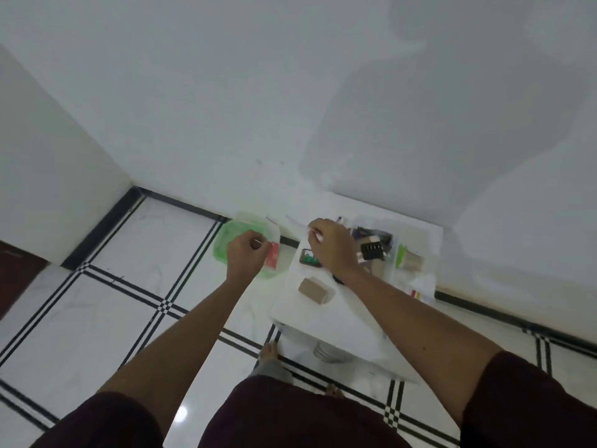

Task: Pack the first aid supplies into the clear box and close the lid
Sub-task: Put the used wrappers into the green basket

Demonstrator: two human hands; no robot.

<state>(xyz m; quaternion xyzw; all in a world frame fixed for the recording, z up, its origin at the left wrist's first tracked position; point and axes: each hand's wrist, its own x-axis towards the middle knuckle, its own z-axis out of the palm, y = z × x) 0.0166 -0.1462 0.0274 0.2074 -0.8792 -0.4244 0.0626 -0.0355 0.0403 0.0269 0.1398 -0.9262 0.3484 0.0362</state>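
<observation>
our left hand (246, 257) and right hand (329, 245) pinch clear wrapper (292, 223) between closed fingers; clear box (374, 250) at 3 o'clock, right hand nearer.

A green bin (226, 244) stands on the tiled floor (106, 305).

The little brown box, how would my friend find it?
Look at the white table against the wall. Near its front left part, below the right hand, lies the little brown box, alone. It is plain tan cardboard, unlike the dark packet behind it.
</observation>
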